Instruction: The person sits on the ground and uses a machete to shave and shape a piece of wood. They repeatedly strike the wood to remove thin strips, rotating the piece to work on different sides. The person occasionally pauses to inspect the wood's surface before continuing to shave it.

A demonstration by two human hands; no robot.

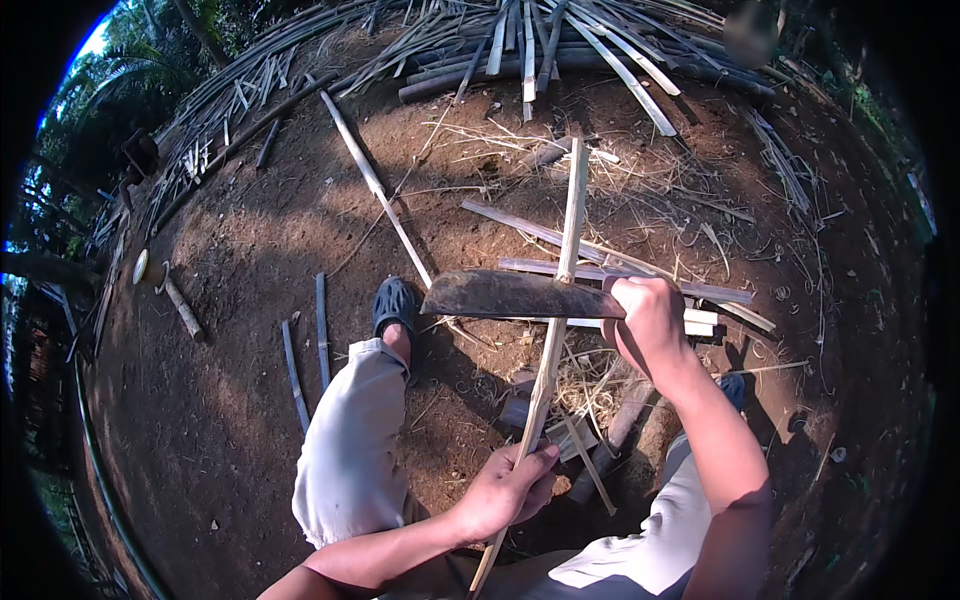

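A long pale bamboo strip point(545, 375) stands slanted in front of me, its lower end running back toward my lap. Around its lower part the fingers of my left hand point(508, 490) are closed. My right hand point(648, 318) grips a machete, whose handle is hidden in the fist. The broad dark machete blade point(510, 295) points left and lies across the strip at about its middle. From this view I cannot tell how deep the edge sits in the strip, if at all.
Split bamboo strips point(720, 290) lie beyond my right hand, among curled shavings point(620, 185). A dark round pole piece point(625, 425) rests between my legs. Piled bamboo point(590, 65) spans the far side. A long pole point(355, 150) and short slats point(322, 330) lie to the left.
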